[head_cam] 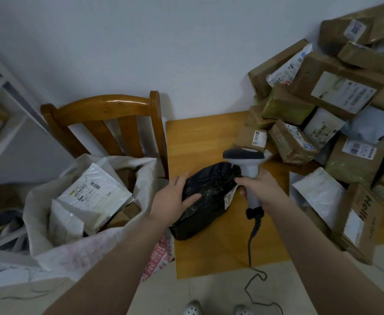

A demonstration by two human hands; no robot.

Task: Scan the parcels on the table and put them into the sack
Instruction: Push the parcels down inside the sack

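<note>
Black parcel beneath left grip

Both bare forearms reach forward over the near edge of the table. The left hand lies flat, fingers straight and spread, on the black parcel by the table's left edge. The right hand is wrapped round the handle of the scanner, holding it upright.
</note>
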